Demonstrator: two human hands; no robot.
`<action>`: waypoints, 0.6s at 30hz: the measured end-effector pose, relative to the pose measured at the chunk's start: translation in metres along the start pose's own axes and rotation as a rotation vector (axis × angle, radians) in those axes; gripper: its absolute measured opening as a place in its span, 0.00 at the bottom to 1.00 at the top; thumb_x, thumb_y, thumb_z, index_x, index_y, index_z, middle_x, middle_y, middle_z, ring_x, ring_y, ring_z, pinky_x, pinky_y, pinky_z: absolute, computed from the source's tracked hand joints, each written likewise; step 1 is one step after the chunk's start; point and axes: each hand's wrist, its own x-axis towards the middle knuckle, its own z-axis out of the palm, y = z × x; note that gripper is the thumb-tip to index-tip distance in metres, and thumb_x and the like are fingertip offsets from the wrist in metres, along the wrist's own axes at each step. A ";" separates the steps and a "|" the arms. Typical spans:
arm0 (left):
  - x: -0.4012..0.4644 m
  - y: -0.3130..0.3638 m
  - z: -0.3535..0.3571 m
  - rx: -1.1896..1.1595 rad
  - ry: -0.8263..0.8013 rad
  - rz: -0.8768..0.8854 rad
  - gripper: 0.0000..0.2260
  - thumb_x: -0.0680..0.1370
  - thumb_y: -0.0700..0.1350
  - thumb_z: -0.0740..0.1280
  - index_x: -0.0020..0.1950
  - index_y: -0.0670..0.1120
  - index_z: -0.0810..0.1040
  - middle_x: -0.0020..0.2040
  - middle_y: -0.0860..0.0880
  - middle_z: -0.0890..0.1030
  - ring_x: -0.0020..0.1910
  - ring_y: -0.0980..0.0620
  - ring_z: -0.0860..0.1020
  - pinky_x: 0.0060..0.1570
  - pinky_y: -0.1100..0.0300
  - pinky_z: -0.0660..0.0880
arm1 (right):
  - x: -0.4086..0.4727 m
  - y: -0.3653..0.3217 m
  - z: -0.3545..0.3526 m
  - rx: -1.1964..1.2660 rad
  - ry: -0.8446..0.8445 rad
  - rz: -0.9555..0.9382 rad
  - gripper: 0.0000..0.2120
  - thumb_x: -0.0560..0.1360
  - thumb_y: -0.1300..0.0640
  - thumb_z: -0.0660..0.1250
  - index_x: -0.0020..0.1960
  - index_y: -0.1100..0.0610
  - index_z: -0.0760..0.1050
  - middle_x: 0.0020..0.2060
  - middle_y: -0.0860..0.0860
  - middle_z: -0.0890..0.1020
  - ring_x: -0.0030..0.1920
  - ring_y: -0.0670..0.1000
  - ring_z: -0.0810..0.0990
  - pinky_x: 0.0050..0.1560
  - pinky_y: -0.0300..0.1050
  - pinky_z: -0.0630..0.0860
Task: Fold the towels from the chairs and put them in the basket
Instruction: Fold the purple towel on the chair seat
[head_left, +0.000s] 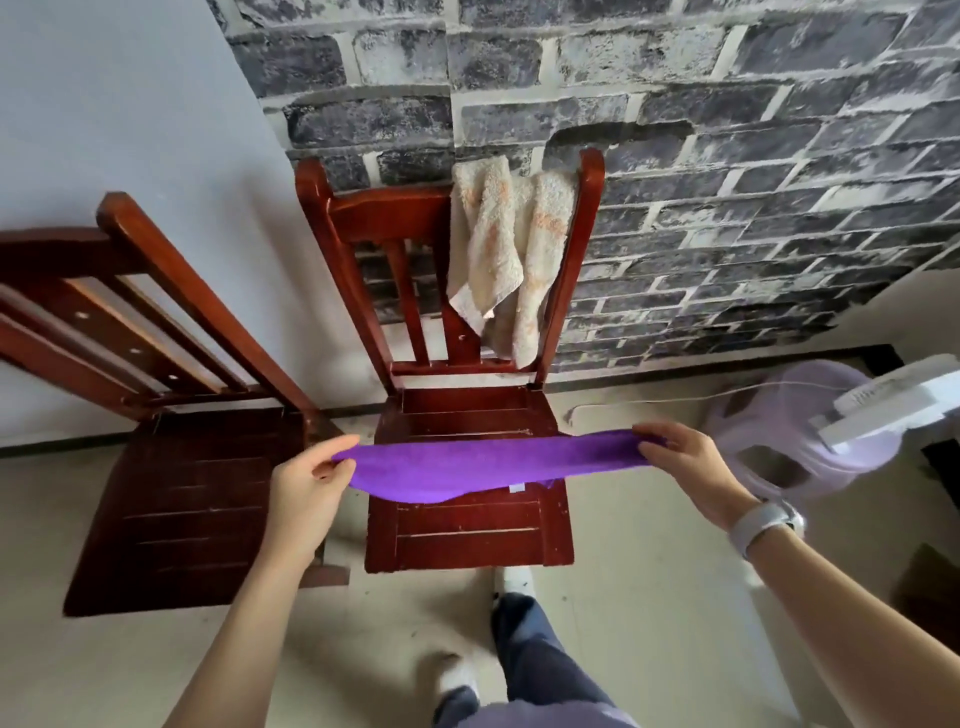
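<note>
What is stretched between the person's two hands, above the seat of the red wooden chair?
In the head view, a purple cloth towel spans from the left hand to the right hand, each gripping one end.

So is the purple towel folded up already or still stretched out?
Stretched out: the purple towel hangs taut between the left hand and right hand, over the chair.

No writing can be read anywhere: the small white tag (516, 487) on the purple towel (488, 462) and the dark marks on the white device (893, 402) are too blurred.

Soft even daylight, wide-angle bending, slight blur
</note>
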 end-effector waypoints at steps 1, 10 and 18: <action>-0.006 -0.006 -0.005 0.088 -0.011 0.023 0.15 0.73 0.31 0.65 0.56 0.44 0.80 0.49 0.49 0.81 0.44 0.56 0.78 0.44 0.74 0.72 | -0.011 0.000 0.004 -0.109 -0.010 -0.046 0.13 0.70 0.70 0.66 0.52 0.59 0.78 0.42 0.51 0.80 0.41 0.49 0.77 0.39 0.27 0.72; -0.082 -0.069 -0.055 0.399 0.002 0.234 0.05 0.70 0.33 0.70 0.44 0.39 0.81 0.44 0.44 0.78 0.39 0.47 0.77 0.45 0.60 0.70 | -0.114 0.037 0.052 -0.636 0.021 -0.199 0.10 0.72 0.70 0.63 0.51 0.67 0.79 0.49 0.61 0.72 0.49 0.62 0.75 0.54 0.43 0.69; -0.075 -0.098 -0.049 0.186 0.008 0.026 0.05 0.75 0.39 0.66 0.50 0.39 0.74 0.41 0.45 0.77 0.42 0.45 0.75 0.44 0.58 0.67 | -0.125 0.036 0.070 -0.667 0.253 -0.209 0.09 0.77 0.59 0.60 0.52 0.60 0.77 0.48 0.57 0.80 0.52 0.59 0.74 0.48 0.51 0.72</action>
